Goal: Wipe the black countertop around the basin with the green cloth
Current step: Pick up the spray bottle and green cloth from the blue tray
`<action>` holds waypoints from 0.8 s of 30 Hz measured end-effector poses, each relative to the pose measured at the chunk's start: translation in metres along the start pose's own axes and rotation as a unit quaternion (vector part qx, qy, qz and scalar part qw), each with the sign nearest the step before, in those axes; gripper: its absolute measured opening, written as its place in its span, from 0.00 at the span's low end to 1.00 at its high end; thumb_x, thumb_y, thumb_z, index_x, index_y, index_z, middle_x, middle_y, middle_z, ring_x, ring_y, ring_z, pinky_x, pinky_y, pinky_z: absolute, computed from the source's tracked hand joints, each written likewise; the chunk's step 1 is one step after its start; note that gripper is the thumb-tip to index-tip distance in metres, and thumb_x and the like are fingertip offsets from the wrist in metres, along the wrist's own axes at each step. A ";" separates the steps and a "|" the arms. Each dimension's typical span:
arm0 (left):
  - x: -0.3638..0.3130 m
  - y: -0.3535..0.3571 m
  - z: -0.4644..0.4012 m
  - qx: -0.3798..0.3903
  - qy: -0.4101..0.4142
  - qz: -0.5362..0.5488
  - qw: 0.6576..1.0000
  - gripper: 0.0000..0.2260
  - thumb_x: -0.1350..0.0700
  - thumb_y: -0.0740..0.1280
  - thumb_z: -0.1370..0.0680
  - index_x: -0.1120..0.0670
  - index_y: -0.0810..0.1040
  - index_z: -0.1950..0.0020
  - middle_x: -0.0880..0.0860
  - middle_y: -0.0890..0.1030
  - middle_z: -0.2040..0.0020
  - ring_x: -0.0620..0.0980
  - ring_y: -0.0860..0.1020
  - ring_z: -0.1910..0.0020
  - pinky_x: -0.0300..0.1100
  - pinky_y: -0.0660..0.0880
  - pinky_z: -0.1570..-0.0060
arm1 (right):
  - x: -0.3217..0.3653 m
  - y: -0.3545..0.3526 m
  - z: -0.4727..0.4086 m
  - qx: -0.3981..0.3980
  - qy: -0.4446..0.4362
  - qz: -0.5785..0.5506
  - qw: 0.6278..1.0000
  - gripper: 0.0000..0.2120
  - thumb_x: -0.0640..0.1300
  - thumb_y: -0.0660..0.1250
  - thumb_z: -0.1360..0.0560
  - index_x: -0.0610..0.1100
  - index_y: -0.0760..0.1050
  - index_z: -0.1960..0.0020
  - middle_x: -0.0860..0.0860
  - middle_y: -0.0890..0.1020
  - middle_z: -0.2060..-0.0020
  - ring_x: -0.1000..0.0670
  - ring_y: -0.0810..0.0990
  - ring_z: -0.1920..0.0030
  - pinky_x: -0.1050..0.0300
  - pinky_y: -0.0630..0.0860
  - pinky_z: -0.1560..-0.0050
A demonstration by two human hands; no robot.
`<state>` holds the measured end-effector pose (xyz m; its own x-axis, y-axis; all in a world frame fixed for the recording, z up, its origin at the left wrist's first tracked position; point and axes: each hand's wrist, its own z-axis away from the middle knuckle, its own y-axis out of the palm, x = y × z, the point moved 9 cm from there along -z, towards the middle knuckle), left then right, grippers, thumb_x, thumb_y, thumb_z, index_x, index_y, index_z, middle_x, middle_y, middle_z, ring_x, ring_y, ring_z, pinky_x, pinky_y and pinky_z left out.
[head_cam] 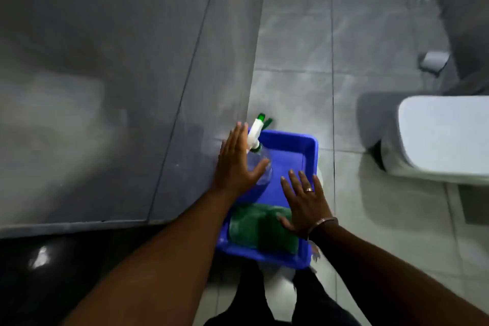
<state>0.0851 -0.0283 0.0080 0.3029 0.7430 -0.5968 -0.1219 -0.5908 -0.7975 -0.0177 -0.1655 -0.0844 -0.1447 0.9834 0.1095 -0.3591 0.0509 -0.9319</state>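
Note:
A blue plastic tray sits low in front of me above the floor. Folded in its near end lies the green cloth. A clear spray bottle with a white and green trigger head lies along the tray's left side. My left hand hovers flat over the bottle, fingers spread, holding nothing. My right hand, wearing a ring and a bracelet, hovers over the cloth's right edge with fingers apart. The black countertop shows at the bottom left, glossy, with a light reflection.
A grey tiled wall fills the left half. Grey floor tiles stretch to the right. A white toilet with closed lid stands at the right. My dark trousers show below the tray.

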 end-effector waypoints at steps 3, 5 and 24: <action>0.045 0.014 -0.002 -0.070 -0.089 0.137 0.984 0.40 0.44 0.69 0.28 0.61 0.58 0.23 0.53 0.64 0.24 0.47 0.63 0.24 0.42 0.62 0.25 | 0.011 0.071 -0.017 0.078 -0.009 -0.002 0.997 0.47 0.66 0.62 0.35 0.43 0.54 0.24 0.39 0.62 0.26 0.36 0.61 0.27 0.35 0.49 0.26; 0.063 0.020 -0.001 -0.099 -0.112 0.187 0.971 0.40 0.46 0.71 0.28 0.61 0.58 0.23 0.49 0.64 0.26 0.45 0.63 0.25 0.44 0.63 0.26 | 0.022 0.104 -0.028 0.103 -0.024 -0.008 0.994 0.46 0.65 0.63 0.35 0.43 0.56 0.25 0.39 0.69 0.31 0.37 0.68 0.33 0.37 0.55 0.29; 0.030 0.043 -0.074 0.002 -0.051 0.373 0.927 0.17 0.55 0.66 0.20 0.61 0.75 0.34 0.52 0.81 0.38 0.42 0.79 0.41 0.38 0.73 0.38 | -0.032 0.116 -0.058 0.253 0.195 -0.335 0.886 0.18 0.48 0.75 0.35 0.43 0.80 0.48 0.42 0.83 0.51 0.42 0.82 0.49 0.54 0.76 0.52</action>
<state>0.1589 -0.0547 -0.0378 0.0424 0.1554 -0.9869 -0.2655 -0.9506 -0.1611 -0.0014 -0.1809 -0.2159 0.5517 0.7523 0.3602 -0.6256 0.6588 -0.4178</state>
